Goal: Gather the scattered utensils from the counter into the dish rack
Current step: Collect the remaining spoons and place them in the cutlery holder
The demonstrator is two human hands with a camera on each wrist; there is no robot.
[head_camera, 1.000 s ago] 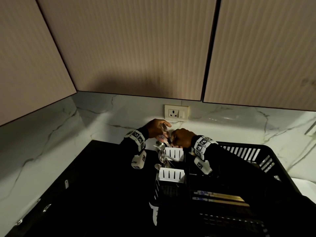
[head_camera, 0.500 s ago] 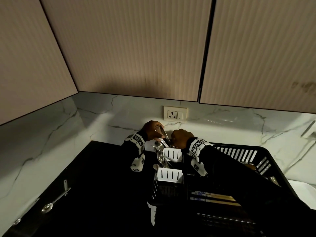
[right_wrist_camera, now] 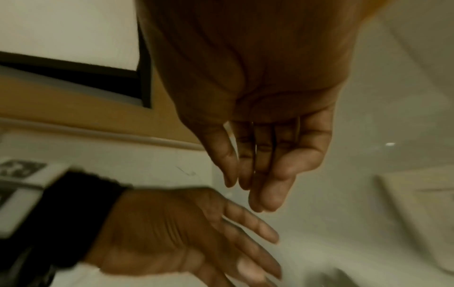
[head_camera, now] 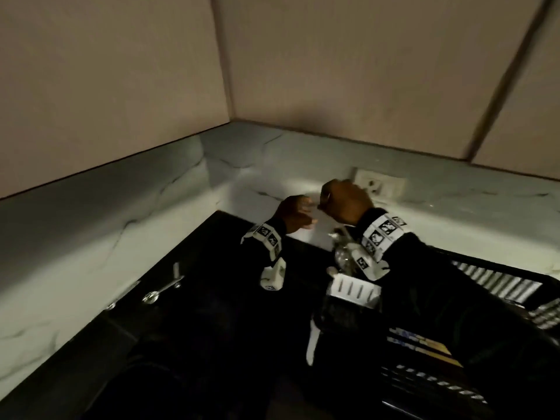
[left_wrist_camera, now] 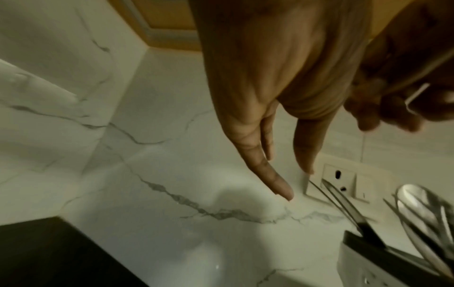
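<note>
Left hand [head_camera: 295, 215]: fingers straight and spread, holding nothing.
Right hand [head_camera: 345, 201]: fingers loosely extended, empty.
Spoon [head_camera: 160, 291]: lay on the bench [head_camera: 212, 313], well apart from the dish rack [head_camera: 497, 283].
Risk: a hurried reach could slide the spoon off the bench.

Your left hand [head_camera: 295, 214] is raised over the back of the black counter [head_camera: 194, 344], fingers extended toward 3 o'clock and holding nothing. Your right hand [head_camera: 347, 204] is just beside it at 3 o'clock, in front of the wall socket [head_camera: 381, 184]; its fingers are curled, and whether they hold anything cannot be told. Below your right wrist, spoons [head_camera: 344, 256] stand in the white cutlery holder [head_camera: 353, 291] at the left edge of the black dish rack [head_camera: 500, 283]. At 9 o'clock, well apart from both hands, a spoon [head_camera: 162, 291] lies on the counter beside the marble wall [head_camera: 75, 237].
</note>
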